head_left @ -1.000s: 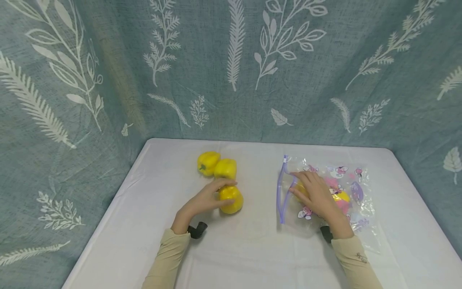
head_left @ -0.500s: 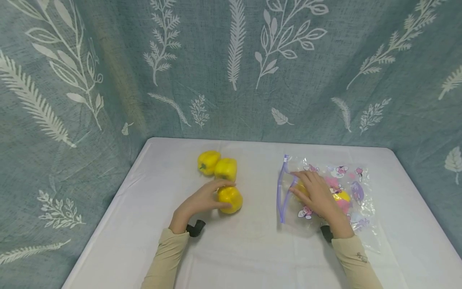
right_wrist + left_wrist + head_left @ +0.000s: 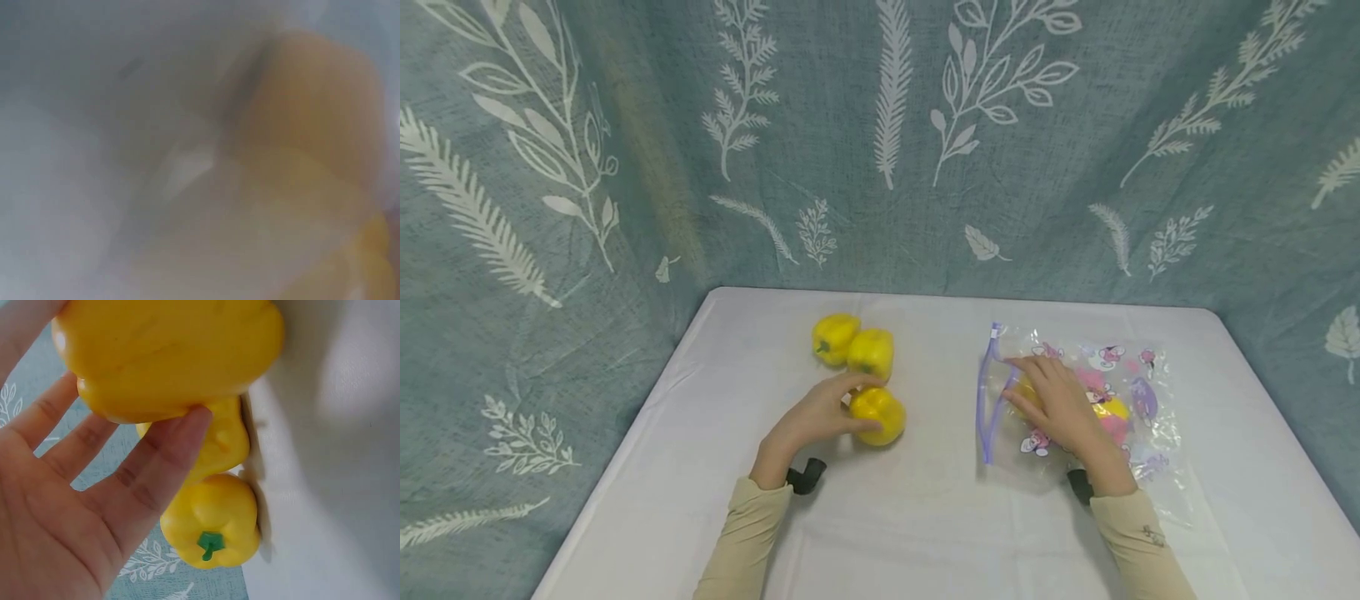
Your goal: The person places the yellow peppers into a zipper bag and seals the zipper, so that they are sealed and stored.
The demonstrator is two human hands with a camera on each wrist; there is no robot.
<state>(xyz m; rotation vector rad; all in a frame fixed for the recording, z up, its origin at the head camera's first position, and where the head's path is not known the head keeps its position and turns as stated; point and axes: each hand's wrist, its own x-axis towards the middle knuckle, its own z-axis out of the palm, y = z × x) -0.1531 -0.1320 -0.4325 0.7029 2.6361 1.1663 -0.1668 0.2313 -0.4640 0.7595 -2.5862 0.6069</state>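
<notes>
In the head view, my left hand [image 3: 816, 417] holds a yellow bell pepper [image 3: 880, 415], fingers on its far side and thumb on the near side. The left wrist view shows that bell pepper [image 3: 169, 350] close up, the thumb tip touching it. Behind it sit two more yellow bell peppers [image 3: 837, 339], side by side; one shows a green stem [image 3: 211, 544]. My right hand [image 3: 1056, 408] grips a yellow thing, probably another pepper, at the mouth of a clear printed zip bag [image 3: 1108, 467]. Whether the fingers are inside the bag I cannot tell; the right wrist view is blurred.
The bag's purple zip edge [image 3: 983, 408] faces left, with a gap at its mouth. More yellow and pink [image 3: 1111, 408] shows through the plastic. A white cloth covers the table [image 3: 925, 533], and a teal leaf-patterned curtain [image 3: 850, 150] hangs behind and at the left.
My left hand has shifted slightly left on the bell pepper, with the thumb less far across it. The pepper has moved a little left. The right hand and bag look unchanged.
</notes>
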